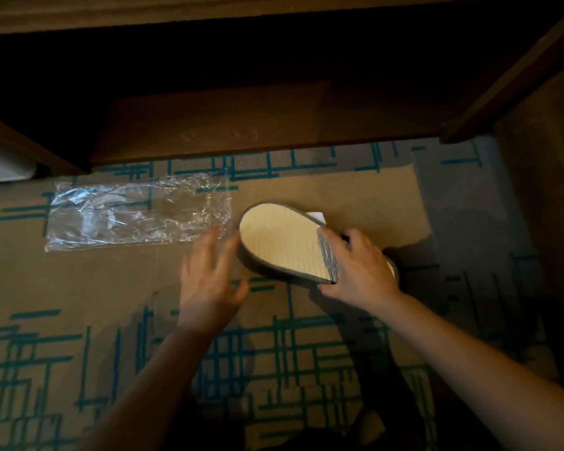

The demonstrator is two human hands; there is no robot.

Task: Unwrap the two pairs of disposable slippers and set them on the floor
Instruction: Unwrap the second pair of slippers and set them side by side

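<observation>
Gripping the toe end of a grey slipper (pixel 284 242), the right hand (pixel 358 271) has its fingers curled over the ribbed grey upper and its thumb down at the near edge; the slipper is tilted up on its side, heel toward the left, so that its pale cream insole faces the camera; its lower rim appears to rest on the carpet (pixel 79 288), though the contact is in shadow; under the hand a second pale edge shows at the right, perhaps the other slipper of the pair, but too little is visible to tell; a small white corner (pixel 318 217) pokes out behind the slipper's far rim; the left hand (pixel 209 275) is spread wide with nothing in it, fingers fanned and blurred, just beside the slipper's heel and close to the near right corner of a clear plastic wrapper (pixel 137 213); that wrapper lies flat and crumpled on the carpet to the left, apart from the slipper; the carpet is tan with teal line patterns; dark wooden furniture (pixel 274 118) stands along the far side, its recess in deep shadow.
</observation>
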